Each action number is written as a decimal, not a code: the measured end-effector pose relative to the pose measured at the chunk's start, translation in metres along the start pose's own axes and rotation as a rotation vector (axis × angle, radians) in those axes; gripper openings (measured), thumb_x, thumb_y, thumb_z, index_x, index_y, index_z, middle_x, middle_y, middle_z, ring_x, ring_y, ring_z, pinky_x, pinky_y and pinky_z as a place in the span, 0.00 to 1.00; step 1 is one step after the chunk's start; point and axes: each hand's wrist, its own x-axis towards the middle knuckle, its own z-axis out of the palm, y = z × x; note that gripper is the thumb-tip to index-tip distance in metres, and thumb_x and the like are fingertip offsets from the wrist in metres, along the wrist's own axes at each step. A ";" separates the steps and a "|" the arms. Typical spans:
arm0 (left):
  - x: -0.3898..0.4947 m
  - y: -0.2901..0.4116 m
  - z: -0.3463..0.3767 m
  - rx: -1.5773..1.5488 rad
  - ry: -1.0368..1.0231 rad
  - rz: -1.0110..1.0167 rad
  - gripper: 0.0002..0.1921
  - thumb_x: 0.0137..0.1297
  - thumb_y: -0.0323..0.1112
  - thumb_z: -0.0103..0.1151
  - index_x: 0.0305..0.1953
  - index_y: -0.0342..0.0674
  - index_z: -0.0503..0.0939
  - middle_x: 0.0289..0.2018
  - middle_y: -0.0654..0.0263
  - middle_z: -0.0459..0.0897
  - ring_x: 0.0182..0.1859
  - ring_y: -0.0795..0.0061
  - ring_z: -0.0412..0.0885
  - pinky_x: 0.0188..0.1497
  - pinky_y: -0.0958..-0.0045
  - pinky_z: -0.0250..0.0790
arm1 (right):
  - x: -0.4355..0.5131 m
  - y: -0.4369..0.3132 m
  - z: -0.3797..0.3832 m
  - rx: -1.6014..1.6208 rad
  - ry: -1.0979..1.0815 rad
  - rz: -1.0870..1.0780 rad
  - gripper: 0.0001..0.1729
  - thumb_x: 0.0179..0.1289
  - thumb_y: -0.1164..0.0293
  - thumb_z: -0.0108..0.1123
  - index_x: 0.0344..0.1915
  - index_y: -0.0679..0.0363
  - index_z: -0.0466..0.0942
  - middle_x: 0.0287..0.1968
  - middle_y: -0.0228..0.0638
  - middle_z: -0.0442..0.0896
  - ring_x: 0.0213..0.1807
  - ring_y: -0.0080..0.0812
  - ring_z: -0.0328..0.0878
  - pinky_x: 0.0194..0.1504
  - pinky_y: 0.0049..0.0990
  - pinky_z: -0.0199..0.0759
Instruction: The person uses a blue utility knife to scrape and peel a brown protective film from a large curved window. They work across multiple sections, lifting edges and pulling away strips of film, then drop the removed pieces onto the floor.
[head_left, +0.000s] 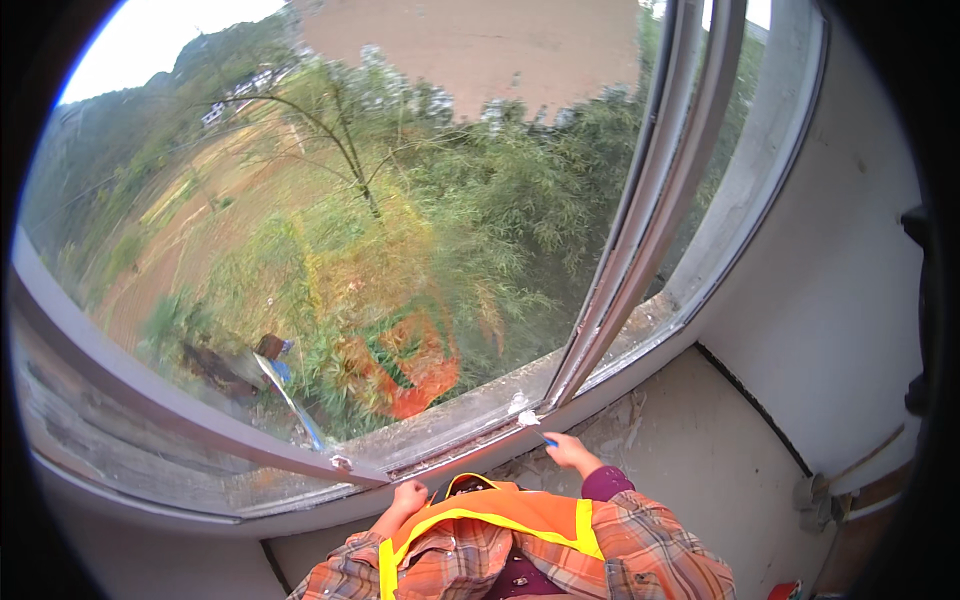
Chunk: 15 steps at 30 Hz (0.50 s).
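Observation:
My right hand (574, 453) grips a small tool with a blue handle (550, 442). Its thin tip points at a white crumpled lump (528, 418) on the sliding window's lower track (457, 450); what kind of tool it is stays unclear. Curled fingers show on my left hand (410, 495), close to the inner edge of the window frame, and whether they hold anything is hidden. Another whitish scrap (341, 463) sits at the foot of the left sash (187, 405). A reflection of orange clothing shows in the glass.
Upright sash frames (637, 225) stand to the right of the pane. Beneath the sill the grey wall (675, 427) has flaking patches, and a dark strip (754, 409) runs down the corner. Brown and grey objects (817, 499) stand at the lower right. Bamboo and a field lie outside.

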 end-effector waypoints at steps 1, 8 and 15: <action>0.000 0.006 -0.001 -0.073 0.028 0.009 0.15 0.60 0.42 0.57 0.43 0.41 0.85 0.40 0.51 0.87 0.47 0.54 0.85 0.54 0.59 0.75 | 0.007 -0.029 -0.012 0.013 -0.040 -0.091 0.28 0.63 0.58 0.57 0.63 0.51 0.74 0.57 0.49 0.79 0.60 0.50 0.76 0.60 0.39 0.71; -0.044 -0.006 -0.016 -0.458 0.453 0.010 0.10 0.65 0.36 0.56 0.38 0.36 0.83 0.32 0.52 0.86 0.37 0.56 0.86 0.42 0.60 0.76 | -0.019 -0.094 0.028 -0.020 -0.282 0.002 0.31 0.68 0.55 0.52 0.69 0.49 0.67 0.61 0.51 0.77 0.63 0.50 0.73 0.64 0.40 0.66; -0.162 0.055 -0.142 -0.539 1.217 -0.009 0.11 0.62 0.31 0.63 0.44 0.35 0.77 0.33 0.59 0.81 0.32 0.61 0.80 0.38 0.64 0.73 | -0.029 -0.065 0.048 -0.186 -0.564 0.006 0.33 0.65 0.55 0.55 0.67 0.57 0.69 0.60 0.52 0.77 0.63 0.49 0.74 0.64 0.38 0.66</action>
